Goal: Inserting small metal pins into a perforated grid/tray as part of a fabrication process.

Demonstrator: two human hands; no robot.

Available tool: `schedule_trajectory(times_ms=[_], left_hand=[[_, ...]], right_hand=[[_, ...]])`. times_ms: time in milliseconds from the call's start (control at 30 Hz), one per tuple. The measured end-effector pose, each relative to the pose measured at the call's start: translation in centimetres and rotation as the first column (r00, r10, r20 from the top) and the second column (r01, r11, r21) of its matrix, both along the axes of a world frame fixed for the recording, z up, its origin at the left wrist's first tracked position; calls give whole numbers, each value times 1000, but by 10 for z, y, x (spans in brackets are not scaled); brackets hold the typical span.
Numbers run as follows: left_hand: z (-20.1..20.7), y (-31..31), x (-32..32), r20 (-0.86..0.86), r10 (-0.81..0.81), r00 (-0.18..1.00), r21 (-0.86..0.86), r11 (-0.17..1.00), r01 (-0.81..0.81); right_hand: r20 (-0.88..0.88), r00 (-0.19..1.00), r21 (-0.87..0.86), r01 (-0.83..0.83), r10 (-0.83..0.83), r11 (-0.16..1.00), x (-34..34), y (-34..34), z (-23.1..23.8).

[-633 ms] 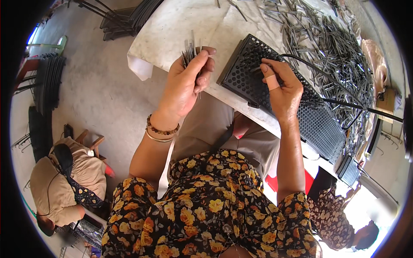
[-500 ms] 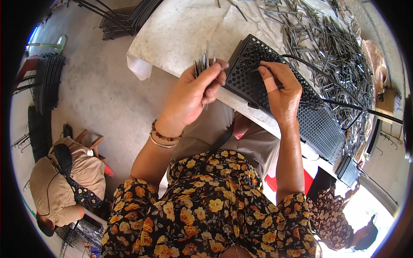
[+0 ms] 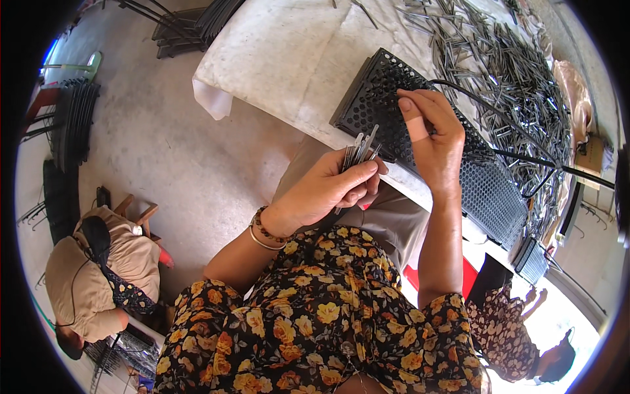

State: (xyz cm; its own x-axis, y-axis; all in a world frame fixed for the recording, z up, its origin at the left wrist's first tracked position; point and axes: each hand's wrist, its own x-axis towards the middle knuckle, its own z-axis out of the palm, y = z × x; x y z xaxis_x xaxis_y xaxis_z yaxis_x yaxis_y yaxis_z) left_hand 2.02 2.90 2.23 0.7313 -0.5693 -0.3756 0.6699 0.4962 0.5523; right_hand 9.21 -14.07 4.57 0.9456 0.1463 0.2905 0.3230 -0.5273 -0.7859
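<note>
By the table (image 3: pixel 275 65); left hand (image 3: pixel 331 187) curled round metal strips (image 3: pixel 357 151); right hand (image 3: pixel 438 134) half-curled over perforated panel (image 3: pixel 392 125), hold unclear

Grey floor (image 3: pixel 157 141) (blotchy); wooden stool (image 3: pixel 147 215); bright light (image 3: pixel 558 312).

Left hand (image 3: pixel 335 187) clutching metal strips (image 3: pixel 360 148), right hand (image 3: pixel 438 146) over black perforated panel (image 3: pixel 382 98), heaped strips (image 3: pixel 502 85) on table (image 3: pixel 282 56)

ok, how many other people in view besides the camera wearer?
2. One person in tan clothing at lower left, beside the wooden stool legs; another person in dark floral clothing at lower right. More could be hidden or out of frame.
</note>
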Motion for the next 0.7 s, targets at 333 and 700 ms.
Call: schedule_trajectory(times_ms=[333, 700], left_hand=[[-7, -8, 8, 103, -69, 992, 44, 997, 65], [-28, -8, 8, -63, -70, 996, 70, 995, 74]], right_hand=[[-421, 905, 298, 208, -67, 932, -10, -14, 17], [181, 974, -94, 154, -135, 984, -7, -12, -20]])
